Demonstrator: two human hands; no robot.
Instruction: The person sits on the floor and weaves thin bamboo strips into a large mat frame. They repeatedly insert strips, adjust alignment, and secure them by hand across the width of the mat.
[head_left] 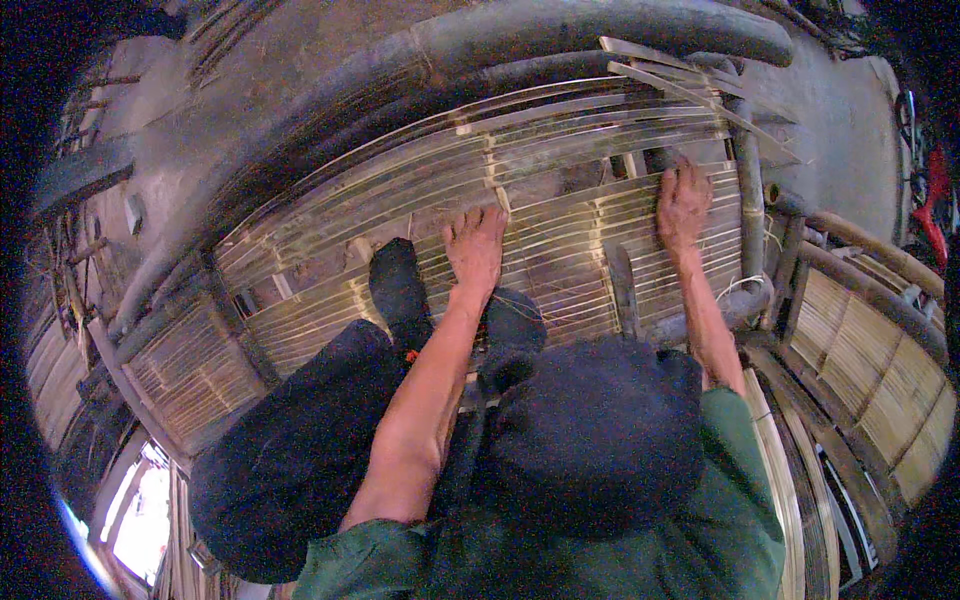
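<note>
A bed of long, thin bamboo slats (560,235) lies across a frame of thick bamboo poles, running left to right before me. My left hand (478,245) rests palm down on the slats near the middle, its fingers spread by a short pale crosspiece. Further right, my right hand (687,205) lies at the far edge of the near slats, close to the frame's right end. Its fingers are a little bent and apart, with nothing visibly held. Between the near slats and the far slats (400,160) runs a gap. A dark, flat, narrow piece (622,285) lies on the slats between my hands.
A thick bamboo pole (560,38) bounds the far side. Loose split strips (700,95) stick out at the far right corner. My dark-clad legs (300,440) and feet are over the slats. At right stands another slatted bamboo panel (870,340); something red (932,210) is beyond.
</note>
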